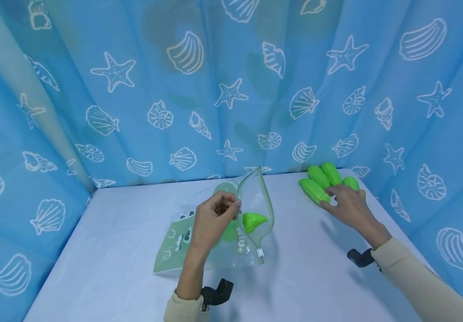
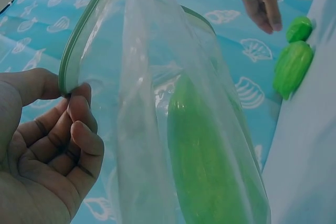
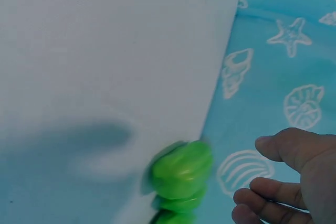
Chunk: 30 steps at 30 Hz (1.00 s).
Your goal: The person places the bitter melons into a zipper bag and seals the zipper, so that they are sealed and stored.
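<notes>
My left hand [image 1: 215, 218] pinches the green zip rim of a clear plastic bag [image 1: 168, 256] between thumb and fingertips. The bag's mouth gapes to the right, and a slider hangs at its near corner. Inside sits a shiny, ridged green fruit [image 1: 253, 222], shaped like a star fruit; the left wrist view shows it through the plastic. At the back right, my right hand [image 1: 350, 205] is over several similar green fruits [image 1: 313, 191], partly hiding them. The right wrist view shows that thumb and fingers [image 3: 275, 209] apart, holding nothing, beside the fruits.
A white table [image 1: 107, 241] lies under everything. Blue curtains [image 1: 143, 98] with white shell and starfish prints hang behind and at both sides, close to the fruits at the back right corner. Black wrist mounts [image 1: 217, 293] sit on both arms.
</notes>
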Tool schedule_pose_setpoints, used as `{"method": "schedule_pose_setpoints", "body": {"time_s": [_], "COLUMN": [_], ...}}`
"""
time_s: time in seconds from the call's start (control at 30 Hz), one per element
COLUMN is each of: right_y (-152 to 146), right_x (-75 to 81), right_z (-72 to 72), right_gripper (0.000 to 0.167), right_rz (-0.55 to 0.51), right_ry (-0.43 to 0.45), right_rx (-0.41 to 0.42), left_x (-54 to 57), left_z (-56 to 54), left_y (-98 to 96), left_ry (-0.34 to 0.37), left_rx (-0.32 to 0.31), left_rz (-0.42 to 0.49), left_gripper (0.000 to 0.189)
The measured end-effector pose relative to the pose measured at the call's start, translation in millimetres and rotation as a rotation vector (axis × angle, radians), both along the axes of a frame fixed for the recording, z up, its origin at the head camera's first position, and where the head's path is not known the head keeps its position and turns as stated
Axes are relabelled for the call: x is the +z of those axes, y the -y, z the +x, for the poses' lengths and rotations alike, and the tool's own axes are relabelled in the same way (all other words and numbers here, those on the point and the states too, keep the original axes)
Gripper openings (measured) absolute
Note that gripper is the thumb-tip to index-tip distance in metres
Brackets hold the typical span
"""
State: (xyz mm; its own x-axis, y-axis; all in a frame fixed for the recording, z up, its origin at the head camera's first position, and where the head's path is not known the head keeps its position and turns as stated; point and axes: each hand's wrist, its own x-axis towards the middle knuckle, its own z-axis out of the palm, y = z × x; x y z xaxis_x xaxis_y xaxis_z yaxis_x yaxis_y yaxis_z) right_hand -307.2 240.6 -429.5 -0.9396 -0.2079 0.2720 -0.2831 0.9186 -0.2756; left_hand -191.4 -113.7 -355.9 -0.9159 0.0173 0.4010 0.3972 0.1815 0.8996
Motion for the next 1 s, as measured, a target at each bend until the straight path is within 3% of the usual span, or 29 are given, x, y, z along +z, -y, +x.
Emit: {"method": "schedule_pose_setpoints", "body": {"time_s": [0.3,0.6,0.8,1.0], "right_y": [-4,-5,-4,-4], "right_x": [-22.5,-39.2,-45.4,-50.3], "right_z": [-19.3,-35.9,-40.4,-41.5], "right_gripper": [0.054,0.059,0.055,0.055], "right_rz": [0.019,0.034,0.032,0.018], "right_ry": [0.039,0.068,0.066,0.068], "right_rx": [-0.064,-0.104,-0.113,-0.128], "left_x": [-3.6,-32.4,-34.0,-34.3], "left_z": [-2.4,-22.7,-24.7,-25.1], "left_y": [1.0,6.5,9.3,7.9], "left_ry": [0.021,0.003,-0.024,-0.006], "left_rx": [0.021,0.006,-0.016,-0.011], "left_rz": [-0.015,-0.005,-0.011,-0.013], "left_gripper": [0.004,0.006,0.008,0.007]}}
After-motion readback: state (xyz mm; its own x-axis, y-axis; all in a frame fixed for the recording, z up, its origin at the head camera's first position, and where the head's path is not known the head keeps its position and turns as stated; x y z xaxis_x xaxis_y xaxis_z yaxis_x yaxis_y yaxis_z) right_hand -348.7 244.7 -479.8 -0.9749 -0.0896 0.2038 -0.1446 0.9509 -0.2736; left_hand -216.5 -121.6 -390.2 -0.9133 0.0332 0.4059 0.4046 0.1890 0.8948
